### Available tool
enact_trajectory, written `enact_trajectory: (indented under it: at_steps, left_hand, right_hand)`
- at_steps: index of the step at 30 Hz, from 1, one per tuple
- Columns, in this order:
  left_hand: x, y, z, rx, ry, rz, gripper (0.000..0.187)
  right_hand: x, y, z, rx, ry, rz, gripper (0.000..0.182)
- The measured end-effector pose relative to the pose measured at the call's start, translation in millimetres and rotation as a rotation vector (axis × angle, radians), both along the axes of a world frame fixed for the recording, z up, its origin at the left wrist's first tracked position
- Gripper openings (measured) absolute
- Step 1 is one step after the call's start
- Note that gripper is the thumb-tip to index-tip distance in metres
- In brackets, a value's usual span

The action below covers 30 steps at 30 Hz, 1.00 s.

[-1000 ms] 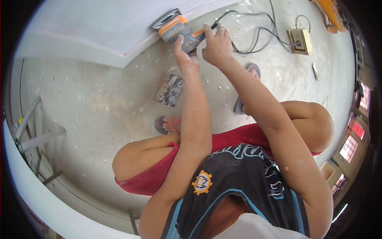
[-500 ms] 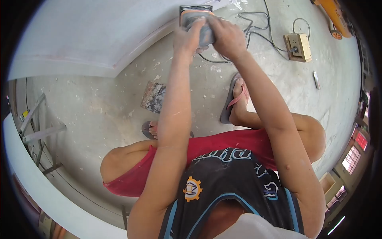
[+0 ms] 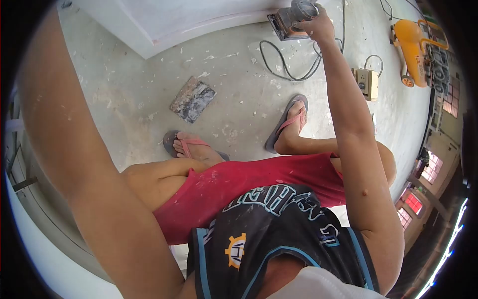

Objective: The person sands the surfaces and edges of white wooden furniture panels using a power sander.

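My right hand [image 3: 321, 26] is wrapped round the rear of an electric sander [image 3: 291, 22], a dusty dark grey body with an orange band and a flat square base. The sander is tilted, close beside the lower edge of the white panel [image 3: 199, 17]. Its cable [image 3: 286, 70] loops over the floor below it. My left arm [image 3: 74, 144] stretches up along the left side, and the hand at its end lies beyond the picture's edge.
A paint-stained board [image 3: 193, 98] lies on the speckled concrete floor [image 3: 239, 114] ahead of my feet. To the right are a cream socket box [image 3: 367, 83] with a cord and a yellow air compressor [image 3: 412, 47] on wheels. A metal stand [image 3: 22, 184] is partly hidden behind my left arm.
My left hand has let go of the sander and swung left out of view. My right hand has moved right with the sander, turning it. The view has shifted too.
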State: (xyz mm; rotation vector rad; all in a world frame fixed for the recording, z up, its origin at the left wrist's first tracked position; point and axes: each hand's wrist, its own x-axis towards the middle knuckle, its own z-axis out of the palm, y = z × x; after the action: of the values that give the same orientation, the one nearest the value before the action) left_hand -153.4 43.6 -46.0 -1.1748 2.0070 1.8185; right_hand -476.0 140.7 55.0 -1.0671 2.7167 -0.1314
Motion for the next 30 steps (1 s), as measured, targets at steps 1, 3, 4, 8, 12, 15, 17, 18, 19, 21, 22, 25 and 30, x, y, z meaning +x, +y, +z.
enact_trajectory:
  at_steps: [1,3,4,8,12,15,17,18,19,21,22,25,30]
  left_hand:
    - [15.4,12.8,-11.3,0.022,-0.018,0.032,0.053]
    - [46.5,42.5,-32.8,0.075,-0.062,0.088,0.053]
    - [61.0,58.1,-42.5,0.105,-0.085,0.107,0.054]
    - [118.8,120.6,-70.8,0.221,-0.19,0.153,0.055]
    - [170.2,180.7,-83.8,0.332,-0.298,0.162,0.056]
    - [209.9,226.4,-85.0,0.416,-0.383,0.166,0.057]
    - [235.6,252.5,-81.0,0.463,-0.426,0.175,0.058]
    - [247.7,265.5,-78.3,0.489,-0.455,0.186,0.058]
    - [257.9,277.1,-75.6,0.509,-0.474,0.192,0.058]
    - [275.5,296.4,-69.3,0.549,-0.507,0.204,0.059]
    - [280.9,303.7,-67.2,0.561,-0.52,0.209,0.06]
    - [296.5,321.3,-62.4,0.594,-0.539,0.238,0.061]
    - [295.1,325.6,-59.3,0.601,-0.505,0.309,0.063]
  right_hand:
    - [3.4,0.1,-7.4,0.013,0.003,0.008,0.096]
    - [13.2,0.5,-16.0,-0.005,0.063,0.029,0.102]
    - [21.2,2.6,-15.9,0.009,0.067,0.033,0.102]
    - [50.6,6.2,-7.4,-0.199,0.167,0.106,0.072]
    - [67.0,-8.9,9.2,-0.197,0.04,0.013,0.101]
    - [67.2,-17.9,1.8,-0.104,0.076,0.012,0.099]
    - [72.1,-22.9,0.6,-0.127,0.051,0.031,0.099]
    - [76.6,-27.4,-1.5,-0.15,0.015,0.05,0.098]
    - [84.8,-35.5,0.9,-0.148,0.014,0.058,0.098]
    - [111.5,-49.9,17.8,-0.048,0.003,0.102,0.096]
    - [127.3,-56.9,24.8,-0.046,0.003,0.105,0.096]
    - [166.9,-79.6,32.5,0.007,-0.09,0.073,0.093]
    - [235.4,-114.5,29.5,0.197,-0.119,0.248,0.092]
